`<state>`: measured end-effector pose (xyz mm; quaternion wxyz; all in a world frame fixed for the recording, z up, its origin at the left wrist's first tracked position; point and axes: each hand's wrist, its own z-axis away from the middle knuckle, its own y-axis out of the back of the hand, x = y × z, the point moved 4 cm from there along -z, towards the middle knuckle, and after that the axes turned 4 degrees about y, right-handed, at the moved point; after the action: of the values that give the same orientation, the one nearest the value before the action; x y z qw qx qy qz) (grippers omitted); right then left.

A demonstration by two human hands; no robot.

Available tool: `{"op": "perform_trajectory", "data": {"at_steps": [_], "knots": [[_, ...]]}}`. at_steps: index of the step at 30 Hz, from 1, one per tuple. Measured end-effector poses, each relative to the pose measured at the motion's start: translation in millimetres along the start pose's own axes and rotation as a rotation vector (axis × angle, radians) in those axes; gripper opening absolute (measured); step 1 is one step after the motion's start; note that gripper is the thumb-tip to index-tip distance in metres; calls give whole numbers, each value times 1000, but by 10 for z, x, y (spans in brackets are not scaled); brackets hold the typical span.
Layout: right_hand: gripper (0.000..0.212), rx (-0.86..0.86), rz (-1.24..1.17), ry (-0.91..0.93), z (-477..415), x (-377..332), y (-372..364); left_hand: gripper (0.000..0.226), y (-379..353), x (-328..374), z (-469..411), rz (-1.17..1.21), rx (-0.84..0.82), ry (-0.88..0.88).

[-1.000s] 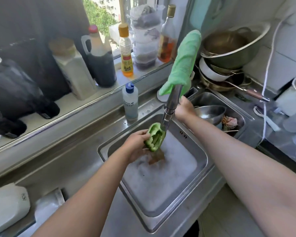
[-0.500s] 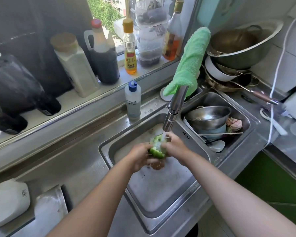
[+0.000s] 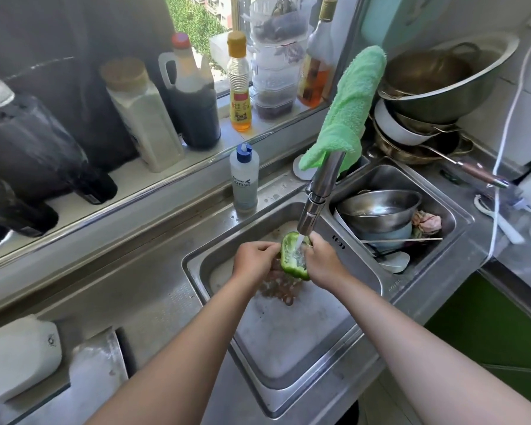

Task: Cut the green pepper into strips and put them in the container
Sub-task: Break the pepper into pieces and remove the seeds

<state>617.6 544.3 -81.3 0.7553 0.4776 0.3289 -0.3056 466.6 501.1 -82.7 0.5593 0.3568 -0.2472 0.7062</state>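
A: Where is the pepper?
B: The hollow green pepper piece [image 3: 293,263] sits cut side up between both hands, over the steel sink basin [image 3: 193,256]. Fingers of the left hand [image 3: 253,259] curl round its left flank; the right hand [image 3: 322,262] grips the right flank. Both are clamped on it.
A: Water?
B: A stream [image 3: 299,240] from the chrome pull-down faucet [image 3: 318,194], just above the right hand, runs straight into the cavity. A green terry cloth [image 3: 347,108] is draped on the faucet neck, well above both hands.
A: Stage?
B: My read: rinsing. The pepper looks opened and largely seeded. No strips anywhere in view, so all the slicing and the transfer are left.
A: Board, knife, container?
B: A white flat slab [image 3: 288,332] lies in the basin under the hands, possibly a cutting board, not confirmed. No knife seen. A round steel bowl [image 3: 380,207], right of the right hand, sits among dishes; cannot tell if it is the container
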Motion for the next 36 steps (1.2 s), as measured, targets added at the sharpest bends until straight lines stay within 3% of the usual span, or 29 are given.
{"op": "perform_trajectory", "data": {"at_steps": [3, 5, 8, 10, 14, 16, 18, 20, 22, 28, 31, 33, 36], "knots": [[39, 9, -27, 49, -26, 4, 51, 53, -87, 64, -71, -110, -123, -95], [35, 1, -55, 84, -60, -24, 65, 67, -131, 126, -82, -234, -179, -181], [30, -4, -118, 48, -134, 5, 54, 47, -124, 159, -129, -171, -175, -178], [29, 89, -182, -21, -149, 27, 75, 36, -97, 166, -145, -94, -138, -128], [16, 195, -140, -44, -125, -14, 126, 29, -63, 53, -145, -33, -119, -4], [9, 185, -117, -12, -138, -5, 112, 32, -39, 3, -139, -78, -113, 7], [4, 156, -128, 3, -149, -25, 116, 49, -14, -4, -147, -119, -118, -31], [24, 93, -195, 19, -136, -94, 117, 65, 4, 36, -144, -128, -127, -117], [33, 77, -246, 22, -124, -115, 111, 56, 13, 73, -162, -169, -122, -180], [6, 75, -281, -222, -77, 64, 13, 21, 11, 21, -201, -119, -69, -118], [19, 85, -189, -138, -126, 56, 40, 6, 33, 2, -202, -125, -91, -101], [18, 19, -244, -132, -147, 59, 17, 10, 67, 27, -187, -86, -129, -87], [26, -97, -358, -150, -184, 74, -55, 34, 184, 66, -209, -73, -132, -85]]}}
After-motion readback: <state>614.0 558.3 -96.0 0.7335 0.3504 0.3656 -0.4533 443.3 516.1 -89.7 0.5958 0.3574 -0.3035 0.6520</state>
